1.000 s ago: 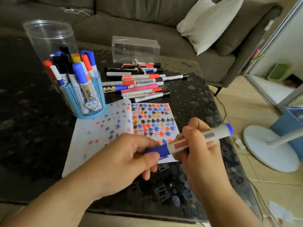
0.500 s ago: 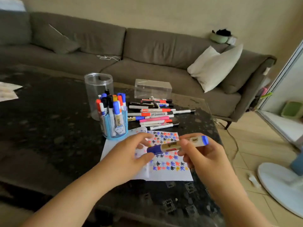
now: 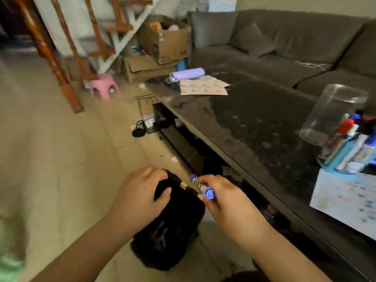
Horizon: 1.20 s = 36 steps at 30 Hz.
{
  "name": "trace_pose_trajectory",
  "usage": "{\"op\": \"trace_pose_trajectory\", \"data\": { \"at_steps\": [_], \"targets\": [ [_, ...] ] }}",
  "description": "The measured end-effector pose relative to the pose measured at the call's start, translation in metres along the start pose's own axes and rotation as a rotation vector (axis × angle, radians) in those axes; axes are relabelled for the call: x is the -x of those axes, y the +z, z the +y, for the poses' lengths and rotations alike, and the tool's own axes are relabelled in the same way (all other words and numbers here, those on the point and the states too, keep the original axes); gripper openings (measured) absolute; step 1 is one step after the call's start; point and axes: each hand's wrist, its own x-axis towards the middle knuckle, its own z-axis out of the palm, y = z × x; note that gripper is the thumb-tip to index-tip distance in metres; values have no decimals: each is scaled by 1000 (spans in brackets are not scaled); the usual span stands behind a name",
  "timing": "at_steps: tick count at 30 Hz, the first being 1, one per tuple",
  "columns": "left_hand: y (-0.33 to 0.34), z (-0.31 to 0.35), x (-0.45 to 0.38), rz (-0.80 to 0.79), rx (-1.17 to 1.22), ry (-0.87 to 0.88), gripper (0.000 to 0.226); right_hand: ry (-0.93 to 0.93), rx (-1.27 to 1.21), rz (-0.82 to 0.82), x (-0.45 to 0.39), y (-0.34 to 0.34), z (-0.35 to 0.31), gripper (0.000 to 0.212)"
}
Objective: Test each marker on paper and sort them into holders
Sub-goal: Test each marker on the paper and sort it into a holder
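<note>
The right hand (image 3: 221,197) grips a blue-capped marker (image 3: 201,186), fingers curled round the barrel with the blue end cap facing the camera and the far end angled up and left. The left hand (image 3: 140,197) rests on a black bag (image 3: 168,224) on the floor, fingers bent over its upper edge and the thumb pressed against its side; how firmly it holds the fabric cannot be told.

Visibility is poor — the whole view is smeared by motion. The marker's barrel is mostly covered by the fingers; only a barcode strip and both ends show. A small yellowish object just left of the marker, at the bag's mouth, cannot be identified. The bag's interior is dark and unreadable.

The marker sits between the two hands, just above the bag's opening, near the low edge of the dark table (image 3: 254,127). Both forearms reach in from the near edge, converging over the bag.

At the right, partly cut off by the frame — a blue holder (image 3: 343,157) packed with markers, a clear jar (image 3: 333,112) just behind it, and the test paper (image 3: 345,202) with blurred colour marks.
</note>
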Motion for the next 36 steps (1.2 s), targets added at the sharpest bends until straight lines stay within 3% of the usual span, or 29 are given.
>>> {"op": "trace_pose_trajectory", "data": {
  "at_steps": [4,9,14,18,24,29,32,36],
  "targets": [
    [0,-42,22,-32,-42,-117,43,-61,164,-151,-31,58,-12,38],
    [11,-62,27,-85,-95,-163,33,46,238,-460,-49,93,-7,60],
    [19,-41,12,-95,-75,-114,28,35,159,-244,-37,60,4,35],
    [26,7,-19,-97,-31,19,32,81,148,-102,-16,0,29,34],
    [47,121,-73,-115,107,289,33,314,198,129,46,-101,84,33],
    [71,228,-100,-147,198,502,28,621,231,270,108,-163,136,34],
    [91,283,-112,-124,200,668,29,728,270,315,139,-188,172,35],
    [124,346,-124,-140,233,734,30,855,312,339,170,-210,224,38]
  ]
}}
